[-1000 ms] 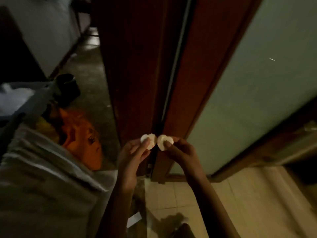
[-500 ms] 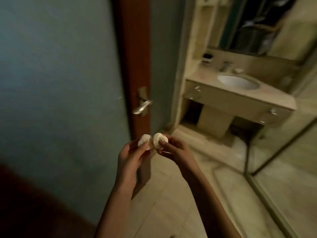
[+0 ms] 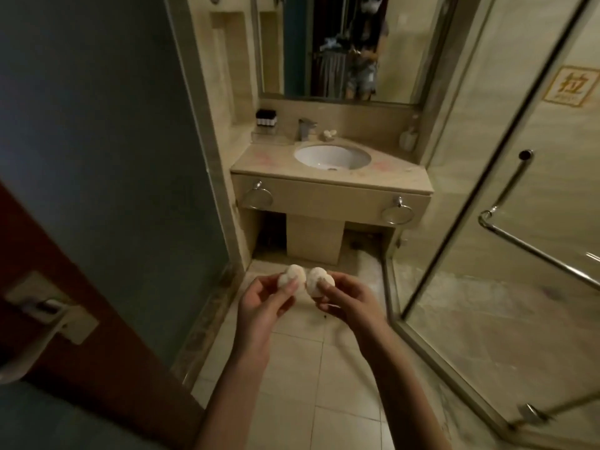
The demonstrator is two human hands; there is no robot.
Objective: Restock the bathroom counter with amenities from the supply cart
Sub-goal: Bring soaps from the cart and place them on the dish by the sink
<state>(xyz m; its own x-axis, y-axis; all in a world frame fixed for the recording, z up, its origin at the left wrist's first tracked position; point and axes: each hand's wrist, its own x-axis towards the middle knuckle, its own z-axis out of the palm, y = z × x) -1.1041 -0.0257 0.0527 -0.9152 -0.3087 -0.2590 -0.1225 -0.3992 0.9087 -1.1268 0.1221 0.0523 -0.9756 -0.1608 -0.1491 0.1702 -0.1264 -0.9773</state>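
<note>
My left hand (image 3: pixel 263 300) pinches a small round white soap (image 3: pixel 293 275) between thumb and fingers. My right hand (image 3: pixel 350 303) pinches a second round white soap (image 3: pixel 317 280) right beside the first; the two soaps almost touch. Both hands are held out in front of me above the tiled floor. Ahead stands the beige bathroom counter (image 3: pixel 383 177) with an oval white sink (image 3: pixel 332 156). Its faucet (image 3: pixel 306 128) stands at the back, with a small pale item (image 3: pixel 329 134) beside it.
A black holder (image 3: pixel 267 118) sits at the counter's back left, a pale dispenser bottle (image 3: pixel 409 139) at the back right. A mirror (image 3: pixel 337 47) hangs above. The glass shower door (image 3: pixel 506 222) stands open on the right. The wooden door with its handle (image 3: pixel 48 316) is at my left.
The view has swung from the doorway into the bathroom, and the counter is now straight ahead and closer. Both hands keep holding the two soaps side by side.
</note>
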